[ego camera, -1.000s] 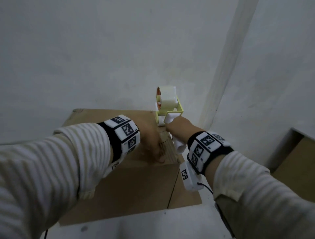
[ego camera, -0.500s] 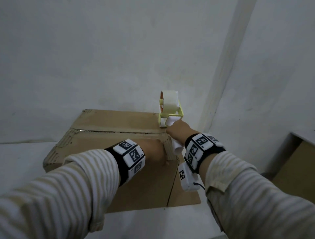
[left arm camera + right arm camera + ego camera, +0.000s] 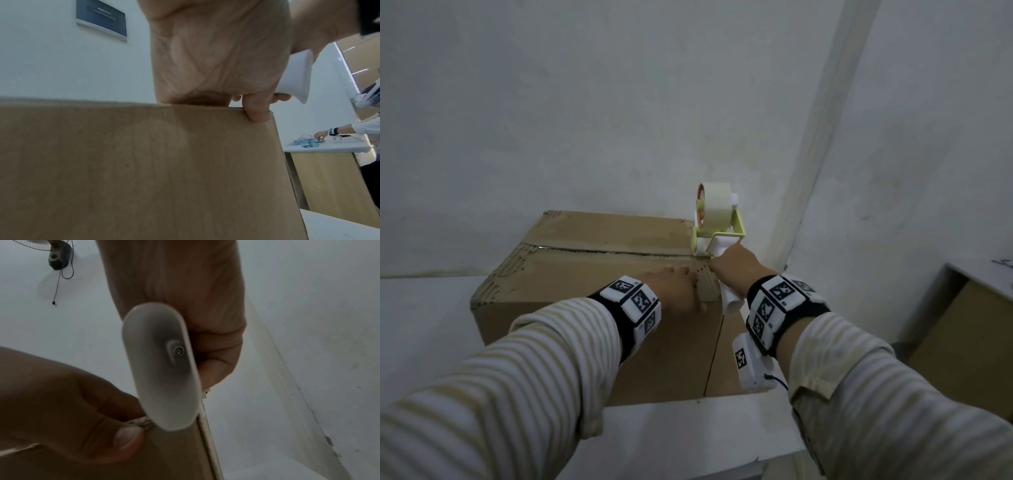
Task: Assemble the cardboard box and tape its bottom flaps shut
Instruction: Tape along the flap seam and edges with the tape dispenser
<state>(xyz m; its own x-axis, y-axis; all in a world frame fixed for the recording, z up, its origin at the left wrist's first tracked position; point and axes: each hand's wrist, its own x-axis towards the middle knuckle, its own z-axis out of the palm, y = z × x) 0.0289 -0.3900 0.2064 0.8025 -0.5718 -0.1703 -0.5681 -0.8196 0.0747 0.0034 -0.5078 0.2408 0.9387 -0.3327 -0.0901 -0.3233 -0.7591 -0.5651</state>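
A brown cardboard box (image 3: pixel 592 270) stands on the white table, its top flaps folded down and meeting in a dark seam. My left hand (image 3: pixel 681 291) presses on the near right corner of the top, and its thumb (image 3: pixel 257 110) hooks over the edge onto the front face (image 3: pixel 144 170). My right hand (image 3: pixel 736 270) grips the white handle (image 3: pixel 162 366) of a yellow tape dispenser (image 3: pixel 717 219). The dispenser carries a pale roll and sits at the seam's right end. Whether its head touches the box is hidden.
The box backs onto a white wall with a corner pillar on the right. A wooden cabinet (image 3: pixel 969 335) stands lower right. Bare table (image 3: pixel 424 325) lies left of the box. Another person's hand (image 3: pixel 320 134) works with cables at a far table. A fan (image 3: pixel 55 253) stands on the floor.
My left arm has drawn back toward me, so the box's top and left side now show. The dispenser has stayed at the right end of the seam.
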